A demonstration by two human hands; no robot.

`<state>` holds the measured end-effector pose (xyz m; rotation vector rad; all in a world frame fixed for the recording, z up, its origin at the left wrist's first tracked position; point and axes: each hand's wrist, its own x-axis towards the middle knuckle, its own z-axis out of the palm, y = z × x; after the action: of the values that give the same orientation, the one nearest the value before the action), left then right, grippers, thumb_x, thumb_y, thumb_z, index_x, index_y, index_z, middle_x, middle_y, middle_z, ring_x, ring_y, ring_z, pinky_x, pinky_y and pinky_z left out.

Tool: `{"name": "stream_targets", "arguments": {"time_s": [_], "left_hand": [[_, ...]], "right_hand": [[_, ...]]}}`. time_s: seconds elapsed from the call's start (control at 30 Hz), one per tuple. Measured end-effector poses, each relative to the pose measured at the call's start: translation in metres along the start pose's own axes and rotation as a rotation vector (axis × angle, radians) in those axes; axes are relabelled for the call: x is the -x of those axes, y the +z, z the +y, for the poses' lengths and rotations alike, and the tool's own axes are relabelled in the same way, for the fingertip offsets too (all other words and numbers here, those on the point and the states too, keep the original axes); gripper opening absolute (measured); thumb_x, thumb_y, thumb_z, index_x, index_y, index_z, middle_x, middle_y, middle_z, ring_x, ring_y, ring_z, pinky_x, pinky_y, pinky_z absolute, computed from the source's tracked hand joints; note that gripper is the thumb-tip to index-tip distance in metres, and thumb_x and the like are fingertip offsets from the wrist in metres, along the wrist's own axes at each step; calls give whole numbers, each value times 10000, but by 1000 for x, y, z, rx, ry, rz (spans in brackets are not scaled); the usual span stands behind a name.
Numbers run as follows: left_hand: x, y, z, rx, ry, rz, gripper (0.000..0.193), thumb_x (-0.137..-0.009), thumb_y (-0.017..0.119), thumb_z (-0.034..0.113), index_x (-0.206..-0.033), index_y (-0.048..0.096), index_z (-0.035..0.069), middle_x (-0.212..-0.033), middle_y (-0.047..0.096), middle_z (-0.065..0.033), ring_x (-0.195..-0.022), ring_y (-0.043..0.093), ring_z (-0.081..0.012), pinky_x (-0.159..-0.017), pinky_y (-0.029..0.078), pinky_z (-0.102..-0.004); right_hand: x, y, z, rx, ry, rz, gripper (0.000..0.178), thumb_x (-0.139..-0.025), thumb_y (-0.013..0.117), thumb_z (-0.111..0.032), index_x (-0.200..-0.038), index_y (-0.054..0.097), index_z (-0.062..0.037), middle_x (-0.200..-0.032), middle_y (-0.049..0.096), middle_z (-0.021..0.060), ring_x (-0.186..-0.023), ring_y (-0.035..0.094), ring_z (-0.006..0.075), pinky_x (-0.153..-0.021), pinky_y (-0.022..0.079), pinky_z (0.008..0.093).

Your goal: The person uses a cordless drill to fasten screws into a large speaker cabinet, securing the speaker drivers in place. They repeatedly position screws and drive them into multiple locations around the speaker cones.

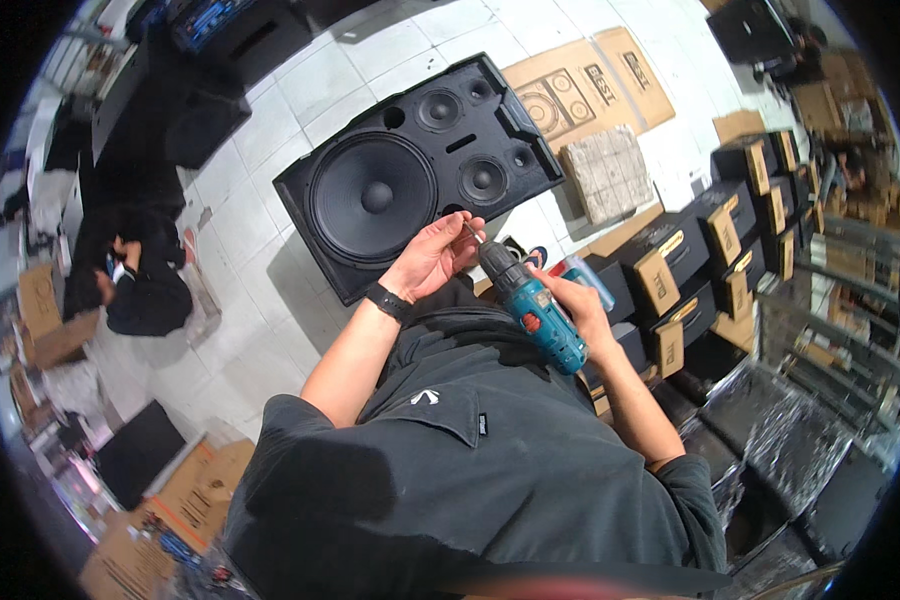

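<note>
The right hand is clamping the drill — long axis slanting, bit pointing forward-left toward the bent left hand, whose fingers are curling beside the tip — pinching or not, I cannot tell.

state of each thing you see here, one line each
Drill, gripped by the right hand; running or not, can't tell
Left hand, fingers bunched by the drill bit
Speaker cabinet, lying face up, cones uncovered
Black wristband, fastened
Printed cardboard, flat on the floor
Dark boxy items at lower right, film-wrapped
</note>
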<state>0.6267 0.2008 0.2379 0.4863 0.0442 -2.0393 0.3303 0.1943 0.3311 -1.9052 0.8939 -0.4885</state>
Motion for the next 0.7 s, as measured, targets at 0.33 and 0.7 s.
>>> {"name": "stream_targets", "arguments": {"time_s": [0.33,0.7], "left_hand": [[-78,-8,-52,-155,-290,108,276,-1070,652,312,-1244,678,99,-1156,723,-39,-1064,707,-173,-910,594,-318],[-135,-37,-82,-1319,70,419,235,-1001,768,171,-1180,771,19,-1086,786,-61,-942,712,-106,-832,578,-282]], "right_hand": [[66,-7,64,-289,155,250,597,-883,777,-175,-1440,625,-23,-1229,757,169,-1129,739,279,-1017,538,367],[72,-11,154,-330,278,233,579,-914,759,-151,-1464,606,-51,-1276,744,168,-1139,739,265,-1014,547,365]]}}
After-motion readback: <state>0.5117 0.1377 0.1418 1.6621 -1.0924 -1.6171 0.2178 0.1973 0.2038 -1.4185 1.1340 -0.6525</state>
